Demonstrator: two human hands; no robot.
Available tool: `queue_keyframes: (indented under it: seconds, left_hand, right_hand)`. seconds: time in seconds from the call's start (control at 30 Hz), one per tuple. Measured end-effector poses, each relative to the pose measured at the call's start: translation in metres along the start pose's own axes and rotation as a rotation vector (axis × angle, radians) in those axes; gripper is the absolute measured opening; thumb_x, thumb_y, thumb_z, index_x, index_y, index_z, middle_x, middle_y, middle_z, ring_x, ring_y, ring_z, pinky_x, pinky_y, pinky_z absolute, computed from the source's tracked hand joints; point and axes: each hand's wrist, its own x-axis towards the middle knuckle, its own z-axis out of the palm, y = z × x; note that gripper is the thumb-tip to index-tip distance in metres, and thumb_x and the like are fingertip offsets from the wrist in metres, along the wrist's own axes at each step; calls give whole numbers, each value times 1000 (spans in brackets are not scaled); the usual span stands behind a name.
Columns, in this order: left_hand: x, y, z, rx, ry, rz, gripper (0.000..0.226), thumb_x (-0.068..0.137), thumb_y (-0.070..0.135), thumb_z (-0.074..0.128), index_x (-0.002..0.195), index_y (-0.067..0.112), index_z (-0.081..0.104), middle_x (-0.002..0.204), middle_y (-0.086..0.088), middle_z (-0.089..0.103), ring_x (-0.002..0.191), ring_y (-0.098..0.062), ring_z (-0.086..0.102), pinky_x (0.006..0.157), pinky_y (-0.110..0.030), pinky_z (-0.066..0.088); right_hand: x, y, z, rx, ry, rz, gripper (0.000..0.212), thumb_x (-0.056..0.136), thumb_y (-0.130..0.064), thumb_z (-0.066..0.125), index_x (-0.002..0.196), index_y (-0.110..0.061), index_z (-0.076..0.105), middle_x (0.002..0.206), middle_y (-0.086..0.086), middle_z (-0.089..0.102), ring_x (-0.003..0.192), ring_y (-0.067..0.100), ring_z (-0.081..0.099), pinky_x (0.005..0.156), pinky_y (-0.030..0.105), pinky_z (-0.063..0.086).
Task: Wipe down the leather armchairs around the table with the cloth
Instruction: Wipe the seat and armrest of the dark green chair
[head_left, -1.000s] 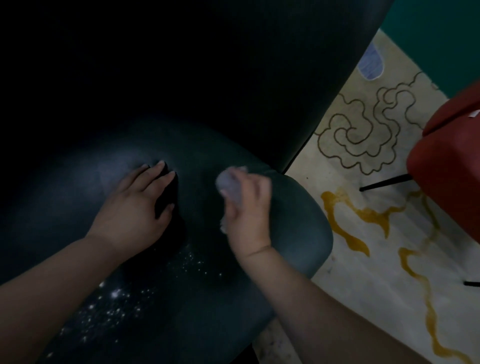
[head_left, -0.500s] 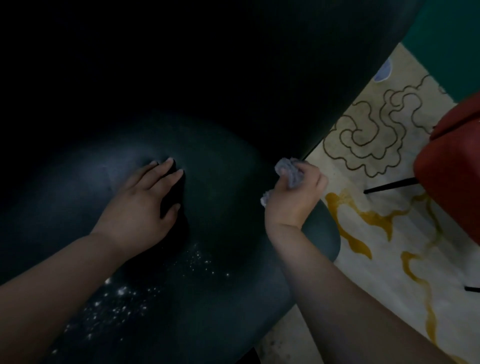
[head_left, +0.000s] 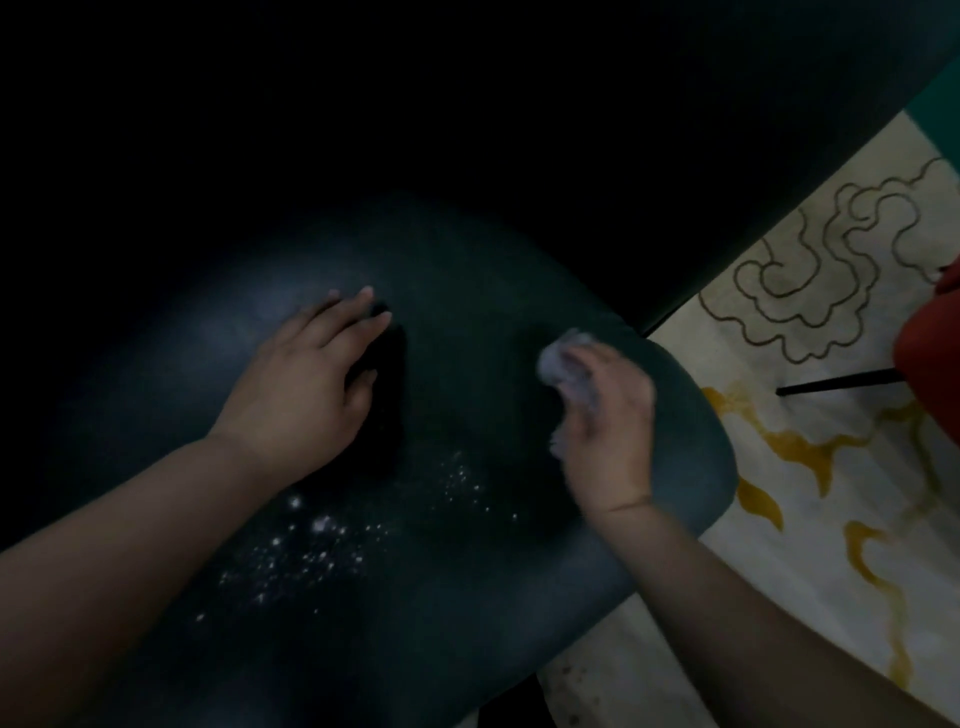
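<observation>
Two hands are on the dark armchair seat (head_left: 467, 597). My right hand (head_left: 608, 431) squeezes the soft cloth (head_left: 558, 358) near the seat's right edge. My left hand (head_left: 306, 384) lies flat with straight fingers, holding nothing. I think the light cloth bunches easily, so I should keep it balled.

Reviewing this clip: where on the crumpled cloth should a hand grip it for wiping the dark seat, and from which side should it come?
Grip the cloth around its bunched middle, from above, as the right hand does: fingers curl over the wad, leaving loose cloth showing past them. Its crumpled shape offers no edge or handle. The left hand rests flat on the armchair seat, probably bracing it.
</observation>
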Motion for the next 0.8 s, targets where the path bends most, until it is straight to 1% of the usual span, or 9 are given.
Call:
queue_keyframes:
  seconds: [0.07,0.23,0.37,0.4,0.47,0.57,0.63,0.7,0.8]
  left_hand:
    - [-10,-14,-3,15,-8,-47,55,88,20,59,142,16,45,151,-5,38,140,-29,28,113,-48,26]
    - [-45,-39,-6,32,-1,-145,54,89,23,58,141,15,45,150,-8,38,140,-30,27,112,-52,28]
    - [-77,-48,-8,-20,70,-262,52,90,22,57,140,16,46,151,-7,37,141,-28,26,113,-52,25]
    - [-84,-52,-9,-38,85,-307,52,91,22,57,141,16,45,152,-5,36,142,-27,24,114,-50,24]
    - [-97,-61,-13,-46,94,-380,52,92,24,56,142,18,43,154,-3,32,142,-26,22,115,-48,21]
    - [-114,-75,-17,-20,80,-434,52,92,26,55,143,19,42,155,-3,29,143,-27,20,116,-48,19]
    - [-121,-78,-17,-17,77,-451,52,92,25,56,142,18,44,155,-5,29,142,-29,21,116,-48,19]
    - [-125,-77,-15,-26,78,-458,52,91,24,57,141,16,46,154,-7,31,142,-30,22,116,-49,20]
    - [-129,-70,-13,-51,71,-466,51,91,24,58,140,17,47,153,-8,33,141,-31,23,116,-48,21]
  right_hand:
    - [-12,8,-8,-52,-31,77,48,81,6,57,127,-7,54,126,11,56,114,20,44,104,25,26]
    - [-65,-41,19,-18,-183,-96,65,67,14,47,129,-4,54,125,11,59,109,25,53,98,25,30]
    - [-92,-104,56,144,-330,-144,66,74,12,50,134,-17,52,129,0,56,112,24,50,98,33,38]
    - [-90,-112,59,193,-330,-132,68,73,13,50,134,-17,51,130,1,55,114,24,49,98,36,39]
    - [-76,-110,54,230,-219,-85,67,69,12,49,132,-12,53,129,7,56,114,27,50,100,36,38]
    - [-50,-74,35,62,-6,44,58,77,8,50,132,-10,52,129,13,53,116,30,47,100,32,32]
    - [-42,-61,34,-29,-5,166,54,85,5,51,136,-14,48,132,14,48,118,31,43,100,29,29]
    - [-45,-73,49,-71,-53,98,58,82,7,53,136,-14,49,133,13,48,116,31,43,98,28,30]
    - [-61,-108,79,21,-230,-146,64,76,11,51,133,-16,53,131,8,52,114,28,46,96,36,37]
